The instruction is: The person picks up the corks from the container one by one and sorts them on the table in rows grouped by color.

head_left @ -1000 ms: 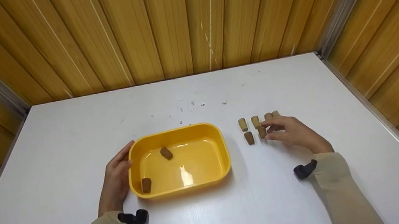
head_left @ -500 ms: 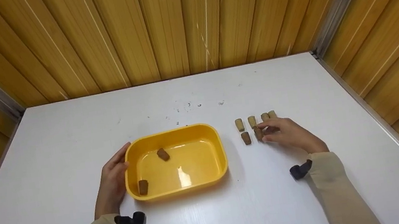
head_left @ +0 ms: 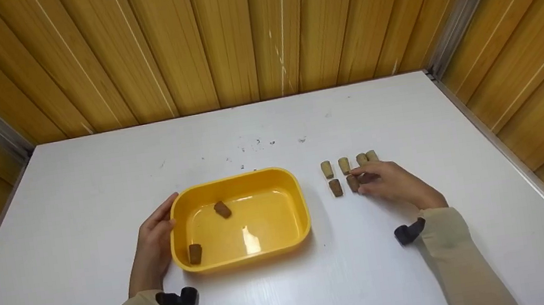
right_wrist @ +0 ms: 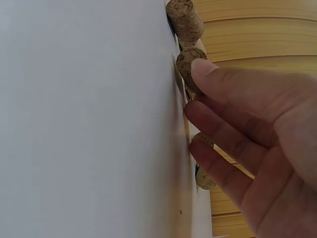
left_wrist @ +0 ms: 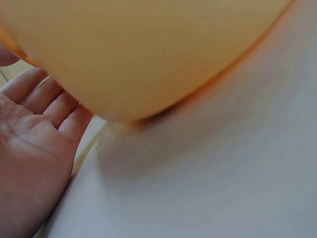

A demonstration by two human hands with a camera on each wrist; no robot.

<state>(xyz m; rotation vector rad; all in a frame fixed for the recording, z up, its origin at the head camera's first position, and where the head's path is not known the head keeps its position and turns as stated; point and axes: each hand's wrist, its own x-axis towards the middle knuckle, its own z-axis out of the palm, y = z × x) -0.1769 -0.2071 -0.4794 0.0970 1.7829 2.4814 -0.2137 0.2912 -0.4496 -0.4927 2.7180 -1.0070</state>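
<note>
My left hand (head_left: 153, 249) holds the left end of a yellow plastic tub (head_left: 244, 261), its thumb at the rim. In the left wrist view the fingers (left_wrist: 54, 101) lie along the tub's outer wall (left_wrist: 148, 59). Two brown cork stoppers lie inside, one near the back (head_left: 222, 210) and one at the front left corner. To the tub's right, my right hand (head_left: 396, 185) pinches a brown cork stopper (head_left: 353, 183) lying on the table. The right wrist view shows the thumb (right_wrist: 205, 69) on that stopper's round end, with the index finger mostly hidden behind.
Another brown cork stopper (head_left: 335, 187) lies just left of the pinched one. Behind them is a row of several paler stoppers (head_left: 326, 169), the right ones close to my knuckles. The white table (head_left: 293, 304) ends at wood-patterned panels (head_left: 229, 36) at the back and sides.
The whole head view has shifted slightly left. My right fingers have settled on the brown cork stopper, which lies a bit straighter. The left hand and tub stay put.
</note>
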